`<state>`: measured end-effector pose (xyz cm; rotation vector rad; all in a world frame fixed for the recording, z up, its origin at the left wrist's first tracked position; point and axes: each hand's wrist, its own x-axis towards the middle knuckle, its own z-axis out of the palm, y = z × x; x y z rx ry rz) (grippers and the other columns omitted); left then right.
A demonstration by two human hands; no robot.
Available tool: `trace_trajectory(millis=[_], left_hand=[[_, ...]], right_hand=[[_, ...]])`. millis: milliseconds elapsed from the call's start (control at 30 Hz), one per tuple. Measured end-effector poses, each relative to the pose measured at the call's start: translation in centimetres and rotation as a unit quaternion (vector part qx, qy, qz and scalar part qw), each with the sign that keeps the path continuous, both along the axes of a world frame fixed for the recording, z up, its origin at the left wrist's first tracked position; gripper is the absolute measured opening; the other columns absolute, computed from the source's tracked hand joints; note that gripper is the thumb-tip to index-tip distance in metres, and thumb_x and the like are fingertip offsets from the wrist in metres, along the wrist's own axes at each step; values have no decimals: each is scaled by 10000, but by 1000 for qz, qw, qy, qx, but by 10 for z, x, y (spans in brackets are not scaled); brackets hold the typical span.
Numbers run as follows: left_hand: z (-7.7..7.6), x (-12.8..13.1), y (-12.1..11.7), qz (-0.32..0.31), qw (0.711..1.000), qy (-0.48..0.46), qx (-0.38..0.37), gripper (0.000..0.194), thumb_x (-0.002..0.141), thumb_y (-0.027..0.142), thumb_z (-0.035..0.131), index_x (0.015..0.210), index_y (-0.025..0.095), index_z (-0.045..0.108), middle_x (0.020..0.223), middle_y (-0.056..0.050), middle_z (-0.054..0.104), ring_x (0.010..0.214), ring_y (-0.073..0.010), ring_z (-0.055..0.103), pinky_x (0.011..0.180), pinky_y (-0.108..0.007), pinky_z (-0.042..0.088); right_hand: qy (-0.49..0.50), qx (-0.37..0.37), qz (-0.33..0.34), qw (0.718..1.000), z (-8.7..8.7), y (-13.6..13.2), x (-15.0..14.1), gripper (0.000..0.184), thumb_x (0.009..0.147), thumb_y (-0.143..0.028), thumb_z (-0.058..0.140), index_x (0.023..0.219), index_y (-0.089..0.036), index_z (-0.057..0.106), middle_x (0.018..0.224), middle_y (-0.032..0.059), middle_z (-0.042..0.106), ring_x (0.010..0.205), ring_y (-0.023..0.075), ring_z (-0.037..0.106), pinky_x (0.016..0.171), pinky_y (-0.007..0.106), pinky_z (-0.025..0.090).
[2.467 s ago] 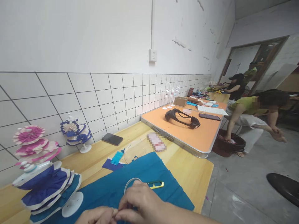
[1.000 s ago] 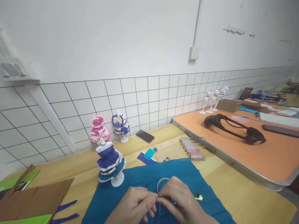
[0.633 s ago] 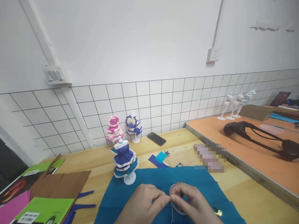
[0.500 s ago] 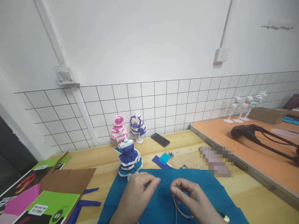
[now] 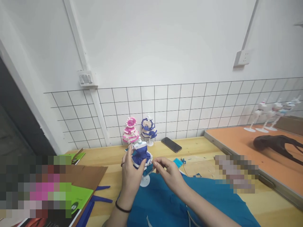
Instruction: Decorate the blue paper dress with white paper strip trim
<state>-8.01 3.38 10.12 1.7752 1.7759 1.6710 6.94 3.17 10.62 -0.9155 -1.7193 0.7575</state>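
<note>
A small mannequin in a blue and white ruffled dress (image 5: 140,155) stands on a white base at the far edge of a teal cloth (image 5: 165,201). My left hand (image 5: 130,171) is wrapped round the dress from the left. My right hand (image 5: 167,170) comes in from the right with thumb and forefinger pinched at the skirt's edge; what they pinch is too small to make out. A grey wire or cord (image 5: 189,217) lies on the cloth near my right forearm.
Two more dressed mannequins, one pink (image 5: 130,130) and one blue (image 5: 148,127), stand by the tiled wall. A phone (image 5: 171,144) lies behind. Brown card (image 5: 87,176) and green paper (image 5: 75,195) lie left. An orange table (image 5: 272,157) with a black headset (image 5: 274,143) adjoins right.
The view has swung left. My hands parted from the wire loop on the cloth and moved forward to the blue dress mannequin, which my left hand now holds.
</note>
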Motion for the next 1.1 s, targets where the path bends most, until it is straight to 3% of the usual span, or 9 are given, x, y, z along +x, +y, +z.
trace_trajectory(millis=[167,367,567,867,1100], left_hand=[[-14,1,7,-69,993,-99,-19,638,757,255,552,1331,222,275,1195,-112,528,1128,-225,477,946,-395,374],[-16,-1,8,-56,991,-118,-29,551,760,250,543,1279,198,365,1144,-117,561,1079,-228,516,931,-403,391],[-10,0,5,-74,987,-138,-21,570,734,207,557,1270,196,363,1134,-112,564,1068,-214,525,927,-380,401],[15,-2,-9,-119,974,-188,-26,567,732,185,561,1257,216,350,1019,-58,604,972,-172,580,873,-305,436],[16,-3,-10,-132,967,-214,-33,583,722,198,580,1258,230,354,1026,-58,610,967,-175,583,834,-284,459]], right_hand=[[11,59,-20,998,-3,17,-16,156,815,-284,524,759,-185,630,720,37,611,652,159,532,602,267,428],[14,117,-26,993,-10,25,-25,120,812,-256,538,743,-204,621,729,39,598,685,170,554,632,288,457],[-5,155,-33,987,-11,24,-28,113,821,-228,526,747,-204,609,726,37,591,691,171,553,634,293,449],[-20,188,-46,981,0,16,-27,114,839,-226,502,766,-202,587,731,44,582,693,174,544,663,319,429],[-26,200,-39,979,1,18,-28,106,837,-218,503,771,-202,584,739,42,579,701,176,545,655,311,424]])
